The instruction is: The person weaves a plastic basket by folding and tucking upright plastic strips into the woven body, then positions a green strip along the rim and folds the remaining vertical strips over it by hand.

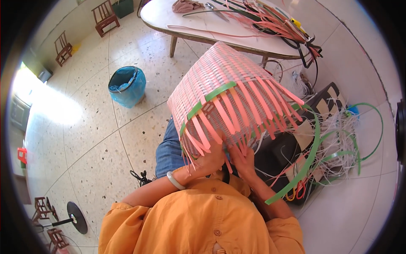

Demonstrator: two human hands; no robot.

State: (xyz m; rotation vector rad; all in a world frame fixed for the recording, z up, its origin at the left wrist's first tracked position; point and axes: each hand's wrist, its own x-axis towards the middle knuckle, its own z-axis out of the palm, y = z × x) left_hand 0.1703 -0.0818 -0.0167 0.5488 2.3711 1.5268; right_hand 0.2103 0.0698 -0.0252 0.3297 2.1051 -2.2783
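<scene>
A large woven basket (213, 70) of pink and pale plastic strips lies tilted over my lap, its open side toward me. Loose pink strip ends (241, 112) hang all along its rim, and a green strip (211, 94) runs through the weave there. At the lower rim, my left hand (211, 160) is closed against the basket, its fingertips partly covered by hanging strips. Close beside it, my right hand (242, 161) pinches pink strip ends, fingers together. A long green strip (311, 156) curves down past my right forearm.
To the right lie a black-and-beige seat (302, 135), tangled clear strips (338, 148) and scissors (300, 189) with red and yellow handles. A white table (163, 17) beyond the basket bears bundled pink and dark strips. A blue-lined bin (131, 95) stands on the floor at left.
</scene>
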